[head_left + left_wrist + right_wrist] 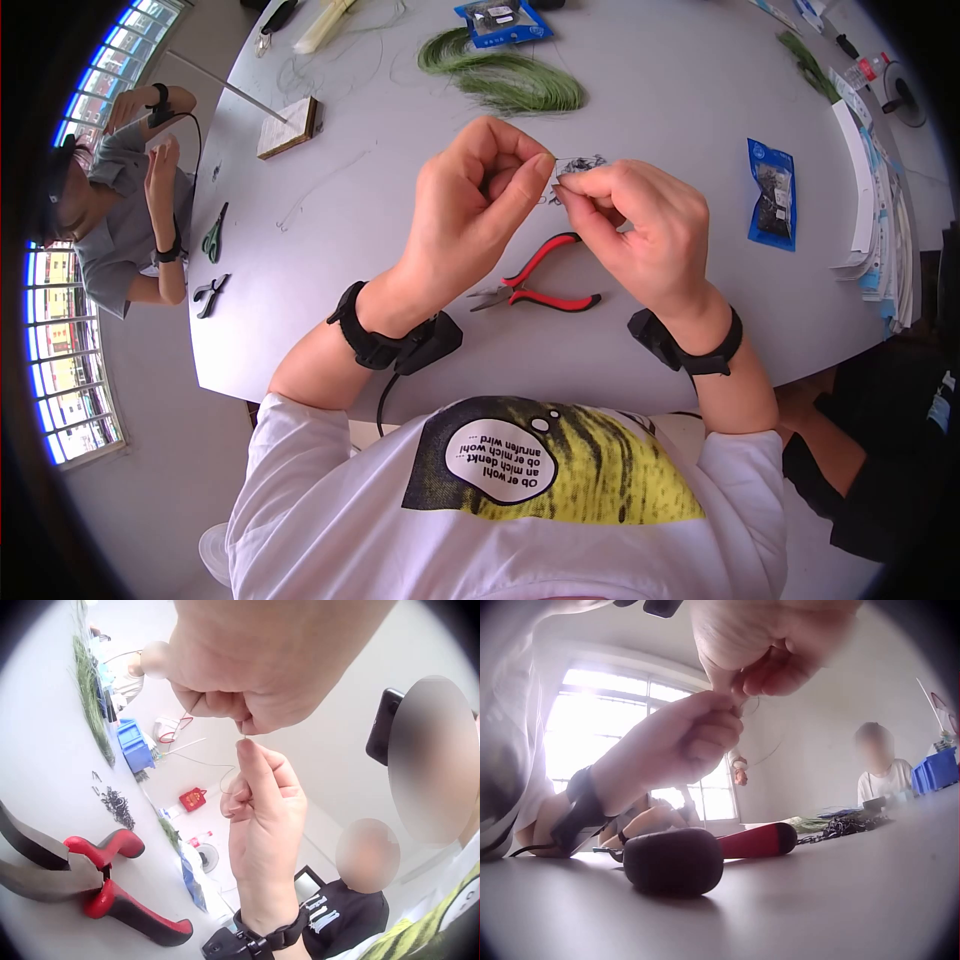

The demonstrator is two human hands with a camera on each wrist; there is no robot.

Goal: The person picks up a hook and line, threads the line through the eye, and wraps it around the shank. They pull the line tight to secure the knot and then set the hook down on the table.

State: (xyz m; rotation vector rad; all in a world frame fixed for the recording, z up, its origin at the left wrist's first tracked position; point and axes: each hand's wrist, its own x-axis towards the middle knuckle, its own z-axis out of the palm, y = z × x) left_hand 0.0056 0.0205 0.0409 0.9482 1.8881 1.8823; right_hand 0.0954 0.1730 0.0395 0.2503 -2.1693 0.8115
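Observation:
My left hand [470, 210] and right hand [645, 225] are raised close together over the table, fingertips almost meeting. Thumb and forefinger of each pinch a thin line [213, 764], which curves away loosely beside the right hand in the left wrist view. Whether something tiny sits on the line between the fingertips, I cannot tell. Just beyond the fingers lies a pile of small dark metal pieces [580, 165], partly hidden by the right hand. Below the hands, pliers [530, 290] with red and black handles lie spread on the table.
A green bundle of strands [520, 80] and a blue packet [503, 22] lie at the back. Another blue packet [772, 195] is on the right. Green-handled scissors [213, 235], black snips [211, 295] and a block with a rod [290, 128] stand left, near a seated person.

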